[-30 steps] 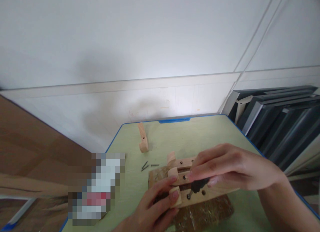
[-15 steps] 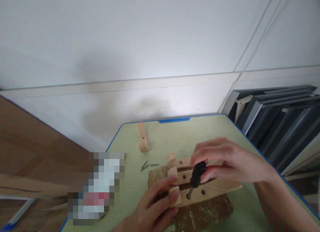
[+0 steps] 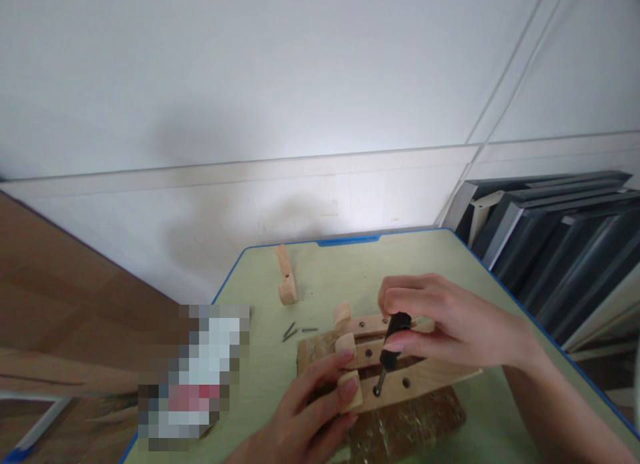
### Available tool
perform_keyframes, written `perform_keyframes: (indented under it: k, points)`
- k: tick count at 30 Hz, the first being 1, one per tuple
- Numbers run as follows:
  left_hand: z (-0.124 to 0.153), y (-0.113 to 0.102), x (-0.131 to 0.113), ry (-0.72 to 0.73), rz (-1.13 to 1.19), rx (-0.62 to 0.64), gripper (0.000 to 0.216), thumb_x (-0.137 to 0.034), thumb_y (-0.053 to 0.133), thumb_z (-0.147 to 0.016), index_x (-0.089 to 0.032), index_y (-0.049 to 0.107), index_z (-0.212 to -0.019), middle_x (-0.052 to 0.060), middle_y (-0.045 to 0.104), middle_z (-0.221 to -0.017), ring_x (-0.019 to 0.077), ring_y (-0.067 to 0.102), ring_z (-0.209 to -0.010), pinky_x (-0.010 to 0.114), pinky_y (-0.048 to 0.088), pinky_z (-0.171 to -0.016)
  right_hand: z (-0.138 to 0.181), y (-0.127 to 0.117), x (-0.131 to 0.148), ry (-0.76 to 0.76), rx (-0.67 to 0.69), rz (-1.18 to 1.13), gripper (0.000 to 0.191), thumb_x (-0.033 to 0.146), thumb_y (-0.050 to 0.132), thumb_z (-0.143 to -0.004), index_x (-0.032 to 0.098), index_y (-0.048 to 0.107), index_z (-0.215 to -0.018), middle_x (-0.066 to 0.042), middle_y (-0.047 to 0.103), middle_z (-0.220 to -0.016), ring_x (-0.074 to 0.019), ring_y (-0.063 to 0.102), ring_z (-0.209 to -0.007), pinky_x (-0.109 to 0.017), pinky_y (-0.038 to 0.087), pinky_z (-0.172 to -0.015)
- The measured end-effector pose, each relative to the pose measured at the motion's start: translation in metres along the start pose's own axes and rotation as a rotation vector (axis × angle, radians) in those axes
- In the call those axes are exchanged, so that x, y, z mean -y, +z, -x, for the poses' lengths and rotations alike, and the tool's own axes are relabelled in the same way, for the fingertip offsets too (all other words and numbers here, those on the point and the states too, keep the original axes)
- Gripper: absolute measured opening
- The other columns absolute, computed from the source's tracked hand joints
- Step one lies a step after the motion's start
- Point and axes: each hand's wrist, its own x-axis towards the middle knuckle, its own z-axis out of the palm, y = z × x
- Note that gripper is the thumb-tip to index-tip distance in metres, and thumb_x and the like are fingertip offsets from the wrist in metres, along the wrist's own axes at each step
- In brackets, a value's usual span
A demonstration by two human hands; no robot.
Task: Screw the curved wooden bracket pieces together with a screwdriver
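My right hand grips the black handle of a short screwdriver. The screwdriver leans, its tip in a hole near the curled end of the front wooden hook. My left hand holds that hook's raised end between thumb and fingers, and one fingertip touches the end of the middle wooden hook. A rear wooden hook lies behind them. All of them rest across a brown, tape-covered board, their far ends partly hidden by my right hand.
A loose wooden hook and several dark screws lie on the pale green, blue-edged table. A blurred-out item is at the left edge. Dark panels lean at right; a cardboard box stands left.
My right hand and the screwdriver handle have shifted and turned slightly, while the tip stays in the same hole. My left hand keeps its place on the hook.
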Motion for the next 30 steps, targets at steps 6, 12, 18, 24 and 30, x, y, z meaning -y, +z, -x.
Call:
perform_keyframes:
  k: [6, 12, 18, 24, 30]
  points:
    - [-0.002, 0.000, -0.001, 0.004, -0.013, -0.002, 0.051, 0.004, 0.052, -0.075, -0.011, 0.040, -0.123, 0.014, 0.032, -0.131, 0.0210, 0.040, -0.118, 0.029, 0.047, -0.091, 0.001, 0.004, -0.003, 0.031, -0.040, 0.079, 0.029, 0.031, 0.055, -0.080, 0.017, 0.037, -0.061, 0.004, 0.039, -0.061, -0.0069, 0.037, -0.055, -0.023, 0.024, -0.052]
    - [-0.003, 0.000, -0.002, -0.001, -0.002, 0.000, 0.053, 0.005, 0.052, -0.075, -0.012, 0.038, -0.124, 0.015, 0.031, -0.131, 0.0215, 0.041, -0.117, 0.032, 0.048, -0.091, 0.000, 0.006, -0.001, -0.019, -0.128, 0.077, 0.032, 0.034, 0.056, -0.079, 0.016, 0.040, -0.058, 0.005, 0.036, -0.057, -0.0052, 0.034, -0.051, -0.022, 0.022, -0.048]
    - [-0.003, -0.002, -0.002, 0.007, -0.040, -0.005, 0.049, 0.003, 0.052, -0.075, -0.010, 0.041, -0.122, 0.016, 0.032, -0.130, 0.0214, 0.040, -0.118, 0.030, 0.047, -0.092, 0.000, 0.003, 0.004, -0.091, -0.027, -0.102, 0.011, 0.024, 0.055, -0.081, 0.013, 0.054, -0.084, -0.001, 0.052, -0.074, -0.0070, 0.046, -0.063, -0.019, 0.035, -0.055]
    - [-0.004, -0.001, -0.001, 0.009, -0.024, -0.006, 0.051, 0.002, 0.050, -0.077, -0.013, 0.039, -0.124, 0.016, 0.032, -0.131, 0.0219, 0.041, -0.117, 0.032, 0.048, -0.090, 0.003, -0.011, 0.005, -0.183, 0.129, -0.284, 0.030, 0.005, 0.043, -0.084, 0.007, 0.051, -0.112, -0.013, 0.058, -0.105, -0.0129, 0.052, -0.099, -0.026, 0.043, -0.082]
    - [-0.005, -0.001, -0.002, 0.011, -0.040, -0.015, 0.048, 0.001, 0.051, -0.077, -0.012, 0.041, -0.122, 0.016, 0.034, -0.131, 0.0216, 0.042, -0.117, 0.030, 0.049, -0.089, 0.008, -0.015, -0.005, -0.106, 0.194, -0.459, 0.035, 0.005, 0.038, -0.086, 0.009, 0.049, -0.120, -0.015, 0.056, -0.111, -0.0147, 0.055, -0.096, -0.026, 0.050, -0.074]
